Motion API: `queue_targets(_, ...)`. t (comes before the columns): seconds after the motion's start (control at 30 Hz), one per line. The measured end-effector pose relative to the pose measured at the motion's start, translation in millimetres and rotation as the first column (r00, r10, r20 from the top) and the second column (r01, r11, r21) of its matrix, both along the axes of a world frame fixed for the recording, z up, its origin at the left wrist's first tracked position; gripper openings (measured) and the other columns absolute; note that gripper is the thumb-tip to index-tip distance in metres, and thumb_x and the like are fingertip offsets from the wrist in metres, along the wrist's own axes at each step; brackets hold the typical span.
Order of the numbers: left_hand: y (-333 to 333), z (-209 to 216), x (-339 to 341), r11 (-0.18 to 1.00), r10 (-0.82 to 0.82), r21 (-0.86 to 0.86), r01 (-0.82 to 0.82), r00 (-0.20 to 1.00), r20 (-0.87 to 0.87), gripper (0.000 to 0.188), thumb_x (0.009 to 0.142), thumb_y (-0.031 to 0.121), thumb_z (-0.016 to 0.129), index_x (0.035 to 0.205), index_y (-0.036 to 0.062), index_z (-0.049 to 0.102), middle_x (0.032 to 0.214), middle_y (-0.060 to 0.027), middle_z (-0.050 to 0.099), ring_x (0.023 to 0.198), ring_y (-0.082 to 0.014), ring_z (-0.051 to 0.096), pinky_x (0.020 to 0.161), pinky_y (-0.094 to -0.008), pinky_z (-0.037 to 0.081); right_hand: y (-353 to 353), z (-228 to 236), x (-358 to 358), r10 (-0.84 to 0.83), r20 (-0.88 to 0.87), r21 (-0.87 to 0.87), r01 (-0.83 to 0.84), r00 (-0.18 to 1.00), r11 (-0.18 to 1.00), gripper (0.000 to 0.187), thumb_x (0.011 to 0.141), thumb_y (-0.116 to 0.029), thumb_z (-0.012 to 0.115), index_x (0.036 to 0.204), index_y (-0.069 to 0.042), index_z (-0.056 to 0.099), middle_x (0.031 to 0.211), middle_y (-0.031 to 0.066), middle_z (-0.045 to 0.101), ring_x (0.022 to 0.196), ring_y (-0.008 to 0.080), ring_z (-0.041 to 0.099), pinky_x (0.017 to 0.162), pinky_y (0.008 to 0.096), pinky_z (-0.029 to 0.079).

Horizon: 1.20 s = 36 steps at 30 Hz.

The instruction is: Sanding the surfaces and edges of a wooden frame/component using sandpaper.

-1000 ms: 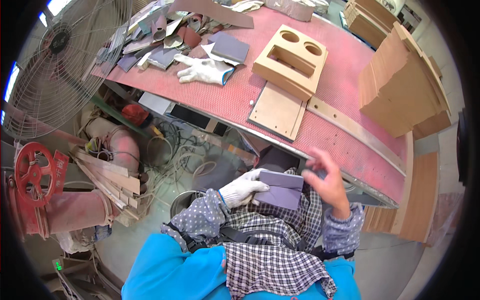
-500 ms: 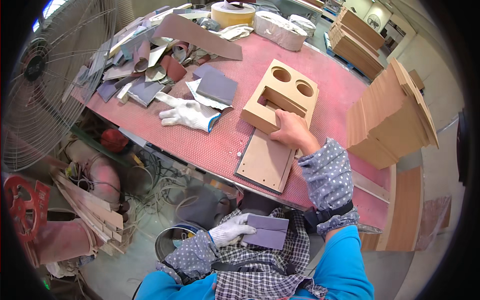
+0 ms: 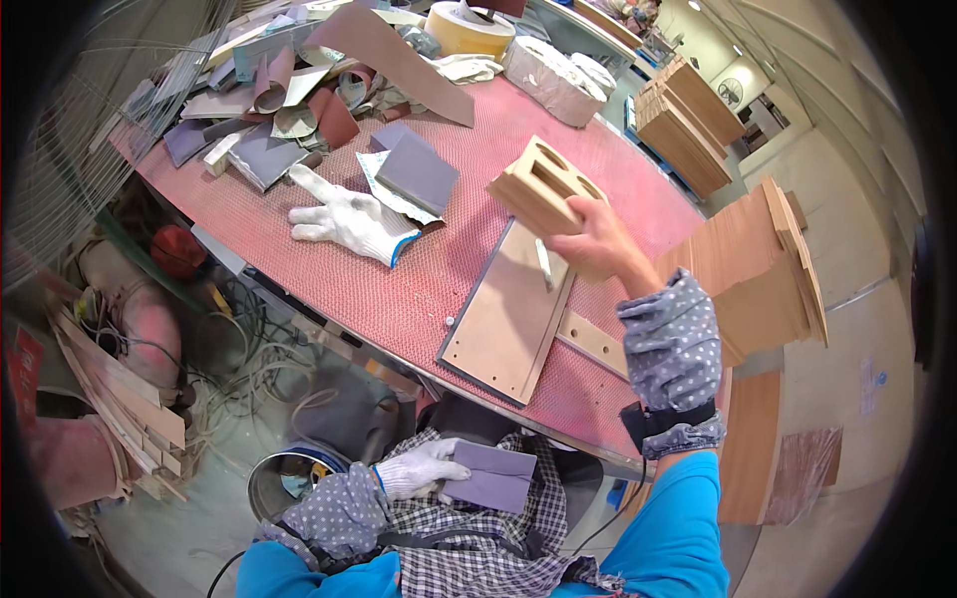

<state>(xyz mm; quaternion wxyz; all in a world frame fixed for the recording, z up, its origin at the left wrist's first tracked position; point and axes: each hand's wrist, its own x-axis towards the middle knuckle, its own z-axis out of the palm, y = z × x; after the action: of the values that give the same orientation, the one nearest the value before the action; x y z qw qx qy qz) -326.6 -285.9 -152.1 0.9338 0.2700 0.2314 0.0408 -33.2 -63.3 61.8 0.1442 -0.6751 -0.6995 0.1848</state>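
Note:
My right hand (image 3: 598,244) is bare and grips a wooden block (image 3: 520,194) with round holes and a rectangular slot, holding it tilted above the table. Beneath it lies a flat tan board (image 3: 503,324) with small holes and a dark edge; a thin white stick (image 3: 544,265) rests on it. Beside the board is a wooden strip (image 3: 595,342) with holes. Low in front of my body, my left hand (image 3: 424,470), in a white knit glove, pinches a creased purple-grey sheet of sandpaper (image 3: 493,480). A loose white glove (image 3: 344,219) lies on the table by dark sandpaper squares (image 3: 419,171).
Sandpaper scraps (image 3: 274,85) are heaped at the far left of the red textured table (image 3: 299,269), near a wire fan (image 3: 120,90). A yellow roll (image 3: 469,35) stands at the back. Stacked wooden panels (image 3: 748,269) rise on the right. Below the table's edge are a bucket (image 3: 264,488) and hoses.
My right hand has raised and tipped the wooden block, uncovering more of the board, the white stick and the strip. My left hand still holds the sandpaper. The view has shifted.

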Motion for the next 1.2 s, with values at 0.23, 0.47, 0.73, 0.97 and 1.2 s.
queue_targets(0.23,-2,9,-4,0.999,0.017,-0.034,-0.017,1.0,-0.017,0.043,0.099,0.011,0.065,0.14,0.0034,0.054,0.113,-0.0044,0.066,0.084,-0.0082,0.061,0.056,-0.024,0.05,1,-56,-48,0.243,0.503,-0.063,-0.245,0.829,0.967,0.05,0.075,-0.033,0.083,0.108,-0.004,0.059,0.095,0.0212,0.071,0.096,0.0422,0.07,0.086,0.0518,0.054)
queue_targets(0.47,-10,-4,-4,1.0,0.013,-0.02,-0.014,0.999,-0.037,0.049,0.099,0.012,0.065,0.146,0.0041,0.051,0.119,-0.005,0.066,0.092,-0.0085,0.063,0.063,-0.0227,0.054,12,-65,-22,0.228,0.425,-0.071,-0.219,0.876,0.973,0.052,0.074,-0.031,0.084,0.113,-0.005,0.062,0.097,0.0204,0.073,0.097,0.0418,0.071,0.087,0.0503,0.054)
queue_targets(0.73,-4,-9,-4,0.993,0.071,-0.107,-0.059,0.99,0.119,0.055,0.098,0.004,0.062,0.151,0.0011,0.046,0.133,-0.0104,0.066,0.105,-0.0135,0.069,0.071,-0.0256,0.061,-54,-76,-17,-0.05,0.336,0.571,-0.161,0.941,0.805,0.04,0.084,-0.039,0.083,0.098,-0.006,0.066,0.096,0.0157,0.071,0.091,0.0387,0.068,0.082,0.05,0.053)
queue_targets(0.97,1,-1,3,0.999,-0.021,-0.048,0.022,1.0,0.005,0.055,0.098,0.011,0.064,0.15,0.005,0.047,0.128,-0.0066,0.067,0.1,-0.0117,0.069,0.065,-0.0262,0.06,-88,-106,-3,-0.505,0.256,0.347,0.409,0.824,0.844,0.053,0.085,-0.054,0.078,0.093,-0.004,0.065,0.095,0.0162,0.07,0.091,0.0384,0.068,0.079,0.0506,0.051)
queue_targets(1.2,-5,10,3,0.999,0.012,-0.043,-0.013,0.999,-0.039,0.05,0.097,0.005,0.066,0.145,-0.0008,0.051,0.137,-0.0121,0.064,0.12,-0.0186,0.066,0.097,-0.031,0.058,-64,-105,5,-0.543,0.185,0.201,0.509,0.819,0.837,0.068,0.077,-0.062,0.081,0.108,-0.003,0.067,0.106,0.0199,0.073,0.101,0.0407,0.071,0.088,0.0522,0.053)
